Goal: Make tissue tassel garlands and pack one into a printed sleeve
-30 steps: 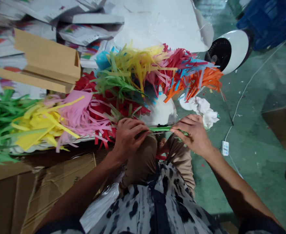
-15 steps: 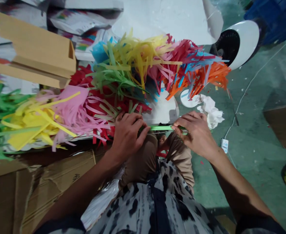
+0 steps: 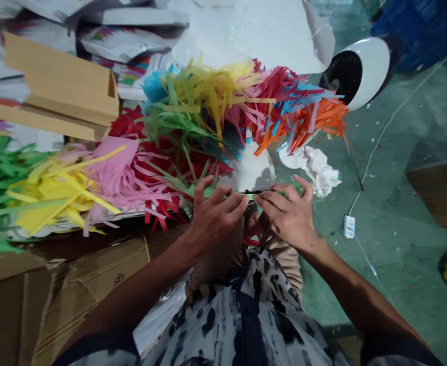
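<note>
My left hand (image 3: 214,216) and my right hand (image 3: 284,213) meet over my knees, both pinching a thin green paper strip (image 3: 251,194) with a small dark piece at its middle. The fingertips of the two hands almost touch. A fan of green fringe (image 3: 178,178) trails left from my left hand's fingers. Just beyond lies a big heap of cut paper fringes (image 3: 208,122) in red, pink, yellow, green, blue and orange.
A folded cardboard box (image 3: 59,91) sits at the upper left, flattened cartons (image 3: 56,290) at the lower left. A white fan (image 3: 356,71), crumpled white paper (image 3: 322,170), a white cable and plug (image 3: 348,226) lie on the green floor at the right.
My hands have slid together along the green strip, from apart at its two ends to nearly touching at its middle. Loose green fringe now fans out from my left hand.
</note>
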`<action>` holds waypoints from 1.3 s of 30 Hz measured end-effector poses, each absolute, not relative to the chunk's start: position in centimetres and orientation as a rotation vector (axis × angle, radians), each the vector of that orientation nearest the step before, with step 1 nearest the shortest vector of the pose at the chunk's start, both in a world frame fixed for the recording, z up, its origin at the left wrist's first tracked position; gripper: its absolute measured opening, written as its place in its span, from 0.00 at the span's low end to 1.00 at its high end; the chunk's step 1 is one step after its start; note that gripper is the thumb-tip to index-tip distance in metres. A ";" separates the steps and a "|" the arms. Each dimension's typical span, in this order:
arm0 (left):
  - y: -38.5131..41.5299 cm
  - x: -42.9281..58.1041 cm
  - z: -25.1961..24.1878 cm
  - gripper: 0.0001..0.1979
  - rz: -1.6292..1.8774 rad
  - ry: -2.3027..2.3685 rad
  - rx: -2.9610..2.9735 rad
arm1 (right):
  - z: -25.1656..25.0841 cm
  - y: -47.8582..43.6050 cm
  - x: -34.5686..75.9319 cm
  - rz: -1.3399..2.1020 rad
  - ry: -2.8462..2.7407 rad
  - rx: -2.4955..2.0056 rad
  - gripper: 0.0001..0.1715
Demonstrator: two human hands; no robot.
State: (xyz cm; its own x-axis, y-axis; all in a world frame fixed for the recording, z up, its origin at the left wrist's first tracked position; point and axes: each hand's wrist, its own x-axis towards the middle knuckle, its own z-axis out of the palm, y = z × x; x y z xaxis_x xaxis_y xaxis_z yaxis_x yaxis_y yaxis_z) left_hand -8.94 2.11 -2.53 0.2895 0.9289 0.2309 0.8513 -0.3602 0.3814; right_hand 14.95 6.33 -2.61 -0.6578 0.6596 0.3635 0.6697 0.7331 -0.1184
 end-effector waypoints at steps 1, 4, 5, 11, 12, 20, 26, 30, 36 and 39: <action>2.0 -9.5 -2.7 0.17 0.626 1.635 2.433 | -2.9 6.0 15.4 -0.069 -2.524 -1.002 0.19; 1.8 -11.8 -2.8 0.18 0.676 1.594 2.671 | -3.3 5.5 17.1 -0.099 -2.498 -1.034 0.27; 1.8 -12.5 -2.6 0.18 0.706 1.606 2.716 | -3.3 5.5 17.6 -0.088 -2.515 -1.046 0.27; 2.6 -10.7 -1.6 0.14 0.758 1.549 2.773 | -2.0 5.7 17.4 0.049 -2.534 -1.118 0.20; 2.8 -9.9 -1.7 0.13 0.741 1.498 2.760 | -1.8 5.7 17.1 0.087 -2.528 -1.126 0.20; 3.7 -8.3 -3.8 0.06 0.828 1.409 2.515 | -2.6 5.9 15.6 0.041 -2.514 -1.085 0.17; 3.4 -8.9 -3.9 0.07 0.929 1.391 2.362 | -3.6 6.8 16.0 0.158 -2.455 -1.010 0.13; 3.4 -8.7 -4.0 0.09 0.928 1.412 2.349 | -3.5 6.8 16.2 0.196 -2.438 -1.033 0.12; 3.3 -9.5 -4.1 0.07 0.924 1.439 2.287 | -3.2 7.1 15.9 0.263 -2.389 -1.067 0.07; 3.5 -10.2 -3.7 0.05 0.884 1.461 2.296 | -2.6 7.5 15.8 0.417 -2.369 -1.146 0.07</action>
